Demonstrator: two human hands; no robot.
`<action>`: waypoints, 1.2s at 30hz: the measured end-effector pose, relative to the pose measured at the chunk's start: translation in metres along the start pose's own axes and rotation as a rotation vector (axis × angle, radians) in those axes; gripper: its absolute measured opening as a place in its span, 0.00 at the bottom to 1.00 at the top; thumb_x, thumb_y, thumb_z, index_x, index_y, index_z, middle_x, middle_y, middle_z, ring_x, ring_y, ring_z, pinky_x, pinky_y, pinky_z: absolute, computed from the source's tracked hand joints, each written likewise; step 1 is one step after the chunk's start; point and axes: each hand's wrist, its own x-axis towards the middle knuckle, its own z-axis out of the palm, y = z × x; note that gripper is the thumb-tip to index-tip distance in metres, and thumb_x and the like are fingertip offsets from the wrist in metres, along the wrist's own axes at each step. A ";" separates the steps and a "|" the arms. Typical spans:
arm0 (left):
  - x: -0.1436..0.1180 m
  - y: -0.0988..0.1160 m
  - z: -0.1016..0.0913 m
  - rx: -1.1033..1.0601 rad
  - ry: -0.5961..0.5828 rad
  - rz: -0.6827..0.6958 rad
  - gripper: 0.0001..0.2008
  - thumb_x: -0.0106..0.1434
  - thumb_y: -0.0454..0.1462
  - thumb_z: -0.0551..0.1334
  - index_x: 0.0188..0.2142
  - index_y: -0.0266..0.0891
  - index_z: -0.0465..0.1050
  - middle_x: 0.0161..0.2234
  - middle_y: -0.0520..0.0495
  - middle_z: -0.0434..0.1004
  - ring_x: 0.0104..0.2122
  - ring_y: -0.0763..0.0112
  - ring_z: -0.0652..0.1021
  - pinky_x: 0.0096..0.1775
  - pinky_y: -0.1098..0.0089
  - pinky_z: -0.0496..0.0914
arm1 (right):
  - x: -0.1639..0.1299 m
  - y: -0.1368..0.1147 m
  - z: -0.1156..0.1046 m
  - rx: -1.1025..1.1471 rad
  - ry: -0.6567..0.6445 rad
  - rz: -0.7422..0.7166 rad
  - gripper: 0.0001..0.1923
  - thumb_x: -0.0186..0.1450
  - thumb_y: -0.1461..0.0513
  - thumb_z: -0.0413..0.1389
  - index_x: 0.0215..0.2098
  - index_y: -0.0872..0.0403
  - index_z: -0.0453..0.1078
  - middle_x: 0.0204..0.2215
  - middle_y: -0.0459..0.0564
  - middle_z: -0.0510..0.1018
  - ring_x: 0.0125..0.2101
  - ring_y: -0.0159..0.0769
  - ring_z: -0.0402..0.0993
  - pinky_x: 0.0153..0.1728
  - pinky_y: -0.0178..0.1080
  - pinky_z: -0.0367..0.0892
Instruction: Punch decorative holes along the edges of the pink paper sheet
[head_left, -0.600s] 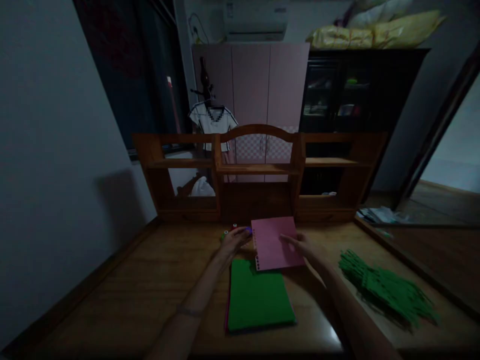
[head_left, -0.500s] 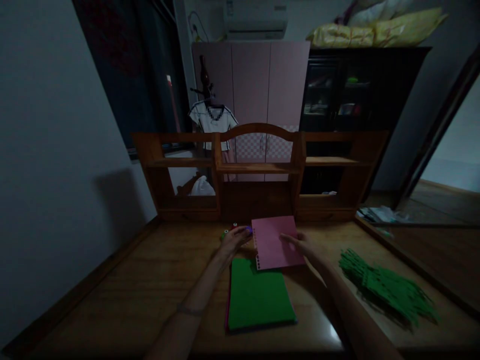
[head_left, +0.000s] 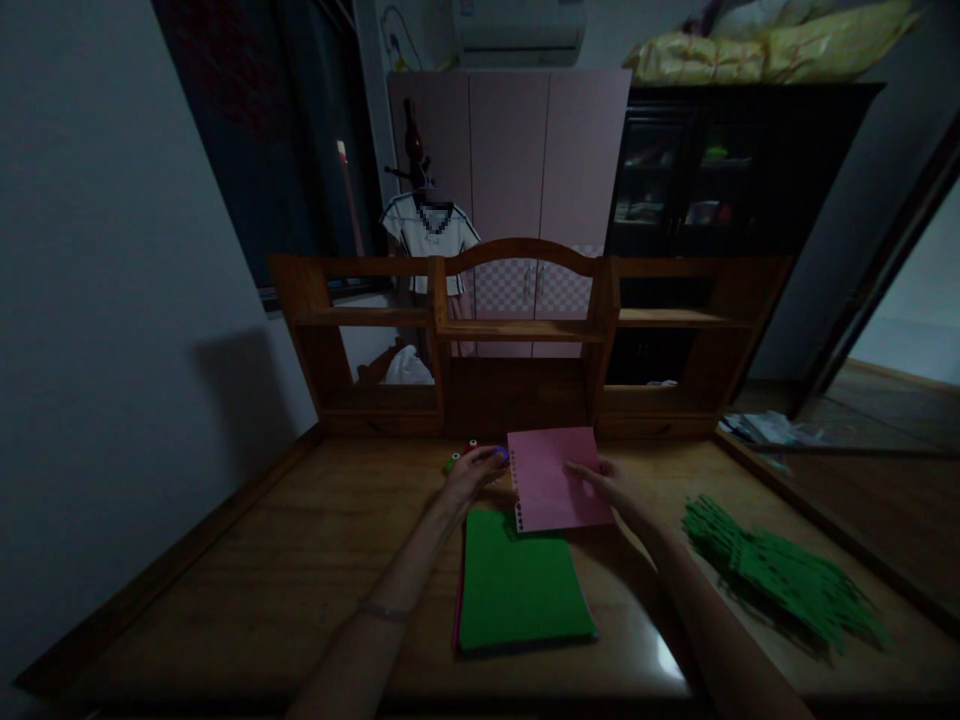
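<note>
My left hand [head_left: 474,472] is closed on a small purple paper punch [head_left: 501,455] at the upper left edge of a pink sheet [head_left: 553,480]. Fingers cover most of the punch. A row of punched holes runs down that edge of the sheet, with larger ones near its lower corner. On the sheet's right side, my right hand [head_left: 600,482] pinches it, thumb on top and the other fingers largely underneath. The sheet is held over the far edge of a stack of green paper [head_left: 521,585], under which a pink edge shows. Small green [head_left: 452,463] and red [head_left: 472,447] items sit behind my left hand.
Green paper strips [head_left: 784,570] lie heaped on the right of the wooden desk [head_left: 300,560]. A wooden shelf unit [head_left: 525,330] closes off the desk's far side. A wall [head_left: 135,400] stands along the left.
The view has shifted slightly, moving the whole scene a little in the picture. Both hands keep their hold on the punch and the pink sheet, with hardly any other movement.
</note>
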 end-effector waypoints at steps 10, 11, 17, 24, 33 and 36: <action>-0.002 0.003 0.003 -0.021 -0.027 0.013 0.18 0.45 0.37 0.73 0.36 0.31 0.75 0.37 0.41 0.78 0.36 0.67 0.77 0.44 0.65 0.71 | -0.001 -0.005 0.003 0.006 0.007 0.000 0.26 0.48 0.43 0.60 0.28 0.58 0.71 0.22 0.48 0.73 0.20 0.31 0.65 0.19 0.32 0.56; -0.002 0.002 0.002 -0.019 -0.021 0.010 0.18 0.45 0.37 0.73 0.35 0.31 0.75 0.37 0.41 0.78 0.36 0.67 0.77 0.43 0.65 0.71 | -0.002 -0.005 0.002 0.003 0.009 0.001 0.26 0.49 0.43 0.60 0.28 0.58 0.71 0.22 0.48 0.73 0.20 0.32 0.65 0.20 0.32 0.57; -0.001 0.000 0.000 -0.002 -0.006 -0.005 0.18 0.46 0.37 0.72 0.36 0.32 0.75 0.37 0.40 0.78 0.34 0.68 0.78 0.41 0.67 0.72 | -0.005 -0.009 0.001 0.001 -0.019 -0.033 0.24 0.51 0.45 0.59 0.29 0.59 0.72 0.22 0.48 0.73 0.21 0.31 0.65 0.19 0.32 0.56; 0.001 0.000 0.000 -0.013 -0.019 0.007 0.17 0.46 0.37 0.72 0.35 0.32 0.75 0.37 0.41 0.77 0.35 0.68 0.77 0.42 0.67 0.72 | -0.007 -0.012 0.002 -0.015 -0.022 -0.011 0.24 0.52 0.45 0.59 0.29 0.59 0.71 0.23 0.48 0.73 0.21 0.32 0.65 0.20 0.32 0.56; -0.002 0.003 0.001 0.024 -0.017 0.015 0.19 0.46 0.39 0.72 0.37 0.32 0.75 0.39 0.39 0.77 0.34 0.67 0.77 0.40 0.67 0.71 | -0.002 -0.007 -0.001 -0.035 -0.020 -0.064 0.23 0.52 0.45 0.59 0.24 0.57 0.68 0.19 0.46 0.69 0.19 0.29 0.61 0.19 0.32 0.54; -0.002 0.004 0.001 0.022 -0.013 0.015 0.19 0.45 0.39 0.72 0.36 0.32 0.76 0.39 0.39 0.77 0.34 0.67 0.77 0.40 0.67 0.71 | -0.001 -0.005 -0.001 -0.047 -0.022 -0.077 0.22 0.52 0.45 0.59 0.22 0.57 0.67 0.18 0.45 0.67 0.19 0.29 0.61 0.19 0.32 0.53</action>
